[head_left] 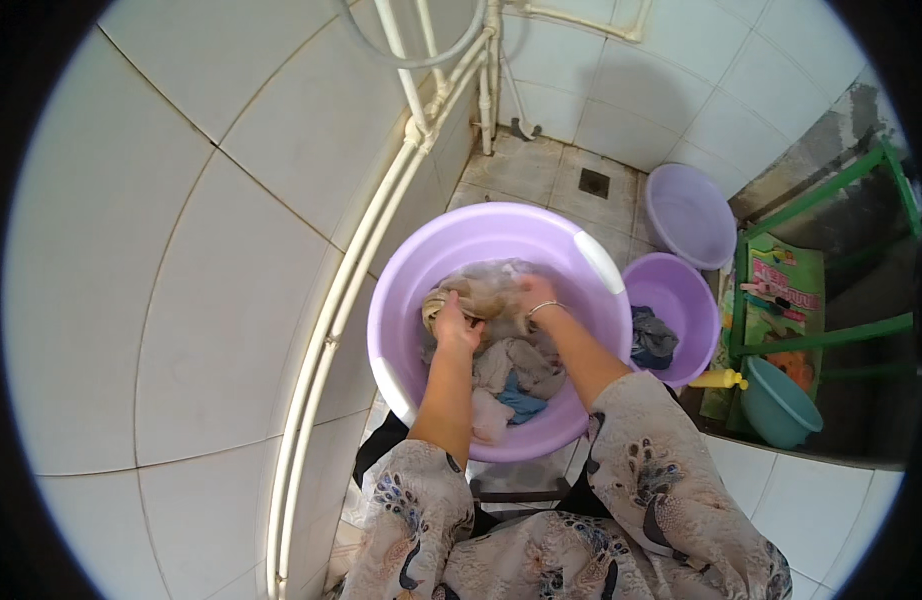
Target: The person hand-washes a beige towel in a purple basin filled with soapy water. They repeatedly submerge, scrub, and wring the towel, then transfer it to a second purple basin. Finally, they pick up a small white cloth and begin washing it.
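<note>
A large light-purple basin (406,255) with white handle patches stands in front of me, holding several wet garments. At its left side my left hand (455,325) is closed on a tan garment (481,297) with a striped part. My right hand (534,294), wearing a thin bracelet, is curled on the other end of this garment; its fingers are slightly blurred. Below the hands lie a grey-beige cloth (526,362), a blue cloth (522,402) and a pale pink cloth (490,413).
Right of the basin stands a smaller purple basin (693,305) with dark cloth (653,338); a pale purple basin (689,215) is behind it. A yellow bottle (716,379), teal bowl (781,405) and green metal frame (831,335) are farther right. White pipes (356,265) run along the left wall.
</note>
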`<state>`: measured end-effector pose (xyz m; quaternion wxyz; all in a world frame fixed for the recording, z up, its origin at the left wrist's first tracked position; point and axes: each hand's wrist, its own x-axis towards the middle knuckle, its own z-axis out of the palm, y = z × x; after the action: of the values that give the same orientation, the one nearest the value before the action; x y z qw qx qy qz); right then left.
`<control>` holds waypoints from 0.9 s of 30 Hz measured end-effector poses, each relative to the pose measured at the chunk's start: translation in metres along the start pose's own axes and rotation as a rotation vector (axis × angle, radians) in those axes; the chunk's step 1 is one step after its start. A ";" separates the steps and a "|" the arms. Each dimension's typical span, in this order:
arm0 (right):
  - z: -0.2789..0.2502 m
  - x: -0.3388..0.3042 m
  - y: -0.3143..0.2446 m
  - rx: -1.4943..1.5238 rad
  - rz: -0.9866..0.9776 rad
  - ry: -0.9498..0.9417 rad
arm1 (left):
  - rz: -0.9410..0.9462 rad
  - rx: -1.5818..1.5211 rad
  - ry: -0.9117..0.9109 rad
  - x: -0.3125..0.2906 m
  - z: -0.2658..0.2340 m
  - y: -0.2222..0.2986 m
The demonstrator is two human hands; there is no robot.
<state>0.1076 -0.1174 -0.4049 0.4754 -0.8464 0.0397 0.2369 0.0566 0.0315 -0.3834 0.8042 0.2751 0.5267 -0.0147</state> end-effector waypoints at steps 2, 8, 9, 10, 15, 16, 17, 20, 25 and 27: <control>0.000 -0.016 -0.036 -0.039 -0.222 -0.110 | -0.104 -0.054 -0.192 0.006 -0.001 0.001; -0.052 -0.089 -0.088 0.213 -0.304 -0.405 | -0.050 -0.246 -0.405 -0.020 0.006 0.011; -0.055 -0.098 -0.085 0.274 -0.259 -0.358 | -0.037 -0.259 -0.419 -0.025 0.007 0.018; -0.059 -0.105 -0.081 0.335 -0.214 -0.313 | -0.022 -0.272 -0.432 -0.031 0.009 0.024; -0.064 -0.098 -0.049 -0.285 -0.086 -0.339 | 0.060 -0.335 -0.371 -0.104 0.025 0.060; -0.066 -0.097 -0.043 -0.019 -0.089 -0.217 | 0.068 -0.304 -0.357 -0.113 0.024 0.063; -0.070 -0.098 -0.042 0.233 -0.092 -0.094 | 0.072 -0.286 -0.348 -0.120 0.020 0.067; -0.068 -0.108 -0.054 0.885 -0.177 -0.046 | 0.089 -0.211 -0.298 -0.109 0.012 0.058; 0.008 -0.159 -0.086 0.429 -0.936 0.092 | -0.107 -0.206 -0.773 -0.040 -0.015 0.024; 0.018 -0.164 -0.082 0.150 -1.047 0.225 | -0.168 -0.273 -1.007 -0.032 -0.020 0.011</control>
<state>-0.0197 -0.0839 -0.2768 0.5817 -0.7368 -0.3201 -0.1273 0.0288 0.0420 -0.3570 0.9822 0.0836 0.0925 -0.1408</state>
